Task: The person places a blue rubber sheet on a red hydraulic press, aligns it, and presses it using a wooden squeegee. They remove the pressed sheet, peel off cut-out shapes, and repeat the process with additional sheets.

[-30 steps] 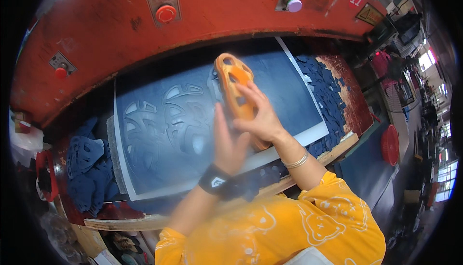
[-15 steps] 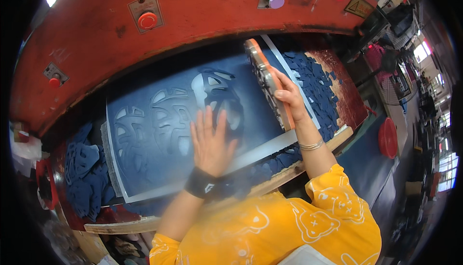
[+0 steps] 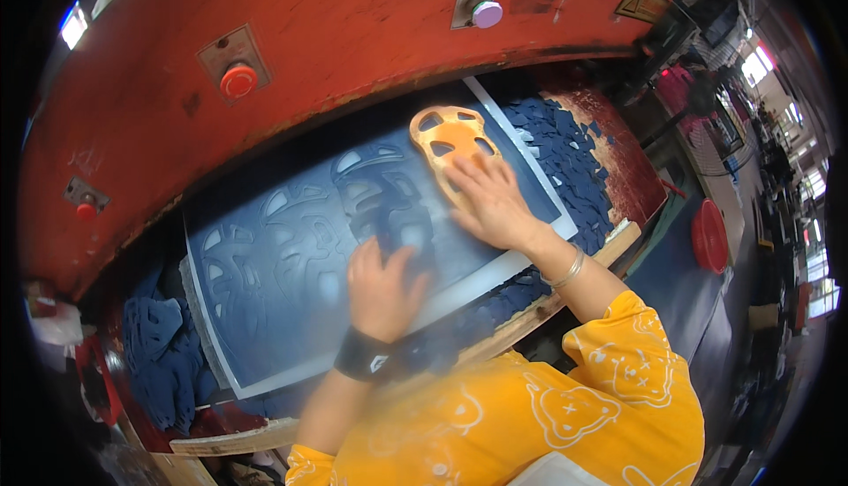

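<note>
An orange shoe-shaped cutting die with several openings lies flat on the right part of a dark blue sheet. My right hand rests palm-down over its near end, fingers spread; the hand hides that end. My left hand, slightly blurred, is over the sheet's near middle with its thumb apart from the fingers and nothing visible in it. I cannot tell whether it touches the sheet. Left of the die, several cut sole-shaped outlines with openings show side by side in the sheet.
A red machine beam with a red button and a purple button spans the far side. Blue scraps heap at the right, cut-out webs at the left. A wooden rail edges the near side.
The cutting die, tilted on edge in my right hand before, now lies flat on the sheet. My right hand has moved left onto it with spread fingers. My left hand has drawn slightly nearer to me.
</note>
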### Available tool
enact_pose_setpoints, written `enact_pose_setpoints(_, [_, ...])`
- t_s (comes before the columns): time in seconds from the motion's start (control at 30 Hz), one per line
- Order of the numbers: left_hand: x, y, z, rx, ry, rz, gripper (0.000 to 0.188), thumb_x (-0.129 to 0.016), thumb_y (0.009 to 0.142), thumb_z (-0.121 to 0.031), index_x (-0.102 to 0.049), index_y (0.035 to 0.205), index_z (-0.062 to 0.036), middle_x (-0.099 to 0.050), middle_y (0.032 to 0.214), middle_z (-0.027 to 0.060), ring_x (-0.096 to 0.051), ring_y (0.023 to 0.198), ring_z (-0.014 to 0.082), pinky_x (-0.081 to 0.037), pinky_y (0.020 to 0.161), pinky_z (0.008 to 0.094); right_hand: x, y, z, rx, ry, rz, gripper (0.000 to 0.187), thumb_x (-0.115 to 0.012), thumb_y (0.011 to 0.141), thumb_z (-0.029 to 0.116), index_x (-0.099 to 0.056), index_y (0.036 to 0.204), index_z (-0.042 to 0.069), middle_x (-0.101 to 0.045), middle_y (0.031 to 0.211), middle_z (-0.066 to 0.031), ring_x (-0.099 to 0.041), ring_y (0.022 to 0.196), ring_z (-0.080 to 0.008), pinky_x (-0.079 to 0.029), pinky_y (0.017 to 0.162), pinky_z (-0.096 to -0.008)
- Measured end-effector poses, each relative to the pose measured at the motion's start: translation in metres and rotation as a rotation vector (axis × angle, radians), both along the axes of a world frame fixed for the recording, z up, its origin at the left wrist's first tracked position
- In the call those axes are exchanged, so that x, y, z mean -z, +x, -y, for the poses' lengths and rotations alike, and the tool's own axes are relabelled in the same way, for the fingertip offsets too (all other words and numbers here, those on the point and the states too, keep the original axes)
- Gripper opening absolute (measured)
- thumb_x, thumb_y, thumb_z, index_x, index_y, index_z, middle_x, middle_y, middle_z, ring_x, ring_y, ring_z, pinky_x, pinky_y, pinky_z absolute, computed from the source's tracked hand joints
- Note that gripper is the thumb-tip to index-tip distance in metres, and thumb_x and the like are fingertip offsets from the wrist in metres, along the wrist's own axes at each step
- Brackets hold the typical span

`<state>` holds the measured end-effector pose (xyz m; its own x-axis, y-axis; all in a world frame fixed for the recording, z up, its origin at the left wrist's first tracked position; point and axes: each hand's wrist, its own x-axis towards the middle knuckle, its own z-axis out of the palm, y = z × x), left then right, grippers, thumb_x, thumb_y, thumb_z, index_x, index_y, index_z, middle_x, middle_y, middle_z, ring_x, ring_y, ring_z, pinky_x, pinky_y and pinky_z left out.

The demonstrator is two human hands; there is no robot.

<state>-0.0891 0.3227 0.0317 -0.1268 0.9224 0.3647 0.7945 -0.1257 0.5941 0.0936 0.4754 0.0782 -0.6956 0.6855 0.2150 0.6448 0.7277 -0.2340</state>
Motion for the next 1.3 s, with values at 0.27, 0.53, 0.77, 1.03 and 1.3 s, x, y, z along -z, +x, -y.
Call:
enact_pose_setpoints(0.27, [-0.037, -0.012, 0.018, -0.009, 0.085, 0.342, 0.028, -0.069, 0.075, -0.004, -0.065, 0.103, -0.0032, -0.055, 0.095, 0.0137, -0.056, 0.089, 0.0267, -0.045, 0.08, 0.0331, -0.112, 0.089, -0.014, -0.029, -0.941, 0.535, 0.029, -0.072, 0.077, 0.017, -0.07, 0.101, 0.0, -0.072, 0.088, -0.011, -0.07, 0.083, -0.0221, -0.055, 0.075, -0.0307])
enact_pose_setpoints(0.53, [-0.004, -0.009, 0.047, 0.212, -0.014, 0.405, 0.01, -0.069, 0.074, 0.0, -0.066, 0.082, -0.0041, -0.061, 0.077, 0.0082, -0.06, 0.071, 0.0237, -0.046, 0.063, 0.0304, -0.076, 0.041, -0.101, 0.179, 0.24, -0.536, 0.055, -0.069, 0.084, 0.027, -0.053, 0.131, 0.005, -0.049, 0.134, -0.019, -0.044, 0.127, -0.0333, -0.035, 0.107, -0.0424])
enact_pose_setpoints(0.77, [0.03, -0.04, -0.003, 0.062, 0.171, 0.057, 0.01, -0.072, 0.073, -0.009, -0.063, 0.076, -0.0072, -0.061, 0.076, 0.0082, -0.058, 0.073, 0.0281, -0.044, 0.066, 0.0379, -0.07, -0.068, -0.19, 0.349, 0.647, -1.05, 0.067, -0.055, 0.092, 0.036, -0.03, 0.146, 0.006, -0.026, 0.148, -0.026, -0.022, 0.138, -0.0422, -0.015, 0.113, -0.0527])
enact_pose_setpoints(1.03, [0.013, -0.069, -0.06, -0.183, 0.057, 0.012, 0.018, -0.074, 0.076, -0.016, -0.06, 0.075, -0.0065, -0.057, 0.072, 0.0096, -0.059, 0.066, 0.0286, -0.046, 0.059, 0.0368, -0.044, -0.06, -0.188, 0.346, 0.469, -0.952, 0.067, -0.055, 0.094, 0.031, -0.027, 0.145, -0.002, -0.029, 0.146, -0.0239, -0.025, 0.137, -0.0369, -0.019, 0.113, -0.0441])
enact_pose_setpoints(1.3, [0.014, -0.083, -0.083, -0.207, 0.068, -0.011, 0.024, -0.072, 0.08, -0.016, -0.056, 0.069, -0.004, -0.057, 0.063, 0.0112, -0.056, 0.058, 0.0274, -0.043, 0.056, 0.0386, 0.017, -0.013, -0.071, 0.047, -0.112, 0.07, 0.025, -0.066, 0.082, 0.035, -0.068, 0.089, 0.011, -0.062, 0.09, -0.008, -0.054, 0.096, -0.0263, -0.043, 0.086, -0.0387])
